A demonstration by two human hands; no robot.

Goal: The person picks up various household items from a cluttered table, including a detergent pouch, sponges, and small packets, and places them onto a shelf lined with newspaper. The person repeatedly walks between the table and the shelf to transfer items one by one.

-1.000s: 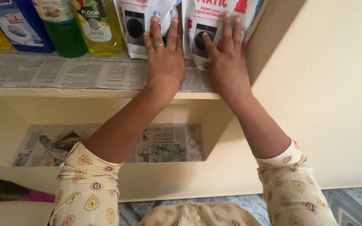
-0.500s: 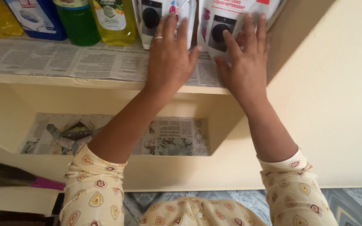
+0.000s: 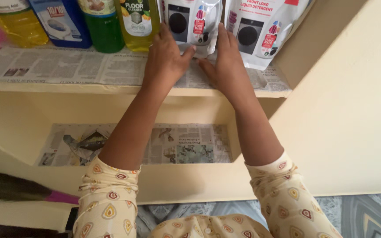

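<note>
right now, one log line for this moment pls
left hand: on left pouch, left edge | right hand: on its right edge | right pouch: untouched, beside wall | shelf: newspaper-lined, bottles on left

Both bare forearms are reaching up and forward, cream patterned sleeves bunching just below the elbows. The left hand (image 3: 164,59) is lying palm-down with fingers together pointing away, its thumb (image 3: 188,52) angling out toward the other hand. The right hand (image 3: 225,61) is sitting just beside it, fingers extending forward, thumb (image 3: 204,66) spreading inward so the two thumbs are nearly meeting
</note>
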